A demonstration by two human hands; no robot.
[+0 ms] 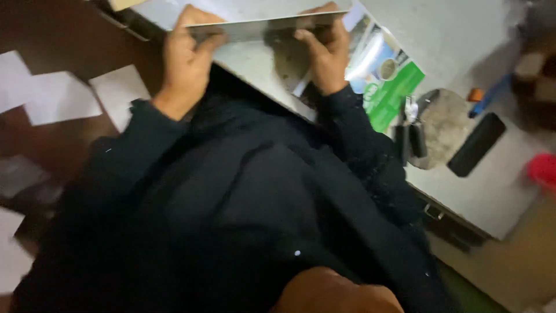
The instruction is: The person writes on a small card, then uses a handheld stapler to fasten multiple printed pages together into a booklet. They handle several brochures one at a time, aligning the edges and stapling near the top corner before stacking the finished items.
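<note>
Item: flat grey sheet [260, 28], thin and stiff-looking, held near the 12 o'clock edge of the view, above a pale grey table [492, 191]. It is seen almost edge-on, its near edge tilted slightly toward the wearer.

Left hand [186, 61]: closed on the sheet's left end at about 11 o'clock, the thumb curled over the near edge, fingers hidden behind. The pinch at the corner appears meant to keep the sheet level.

Right hand [325, 55]: closed on the sheet's right end at about 12 o'clock, fingers laid over the top, thumb not clearly seen. With one hand at each end, the sheet is supported along its length, likely so that it does not sag or twist.

Both forearms are covered by black sleeves [249, 191], which fill the centre of the view.

Also on the table: a glossy printed leaflet [389, 81] with a green panel, lying flat at 1 o'clock, partly under the right wrist; a round grey disc [447, 124] at 2 o'clock; small dark tools [410, 139], blurred, touching the disc's left rim; a black oblong bar [476, 145] just right of the disc; a blue and orange object [485, 97] at 2 o'clock, too blurred to identify; a red object [543, 171] at 3 o'clock.

On the dark floor at 9 o'clock: loose white sheets of paper [61, 98], scattered.
</note>
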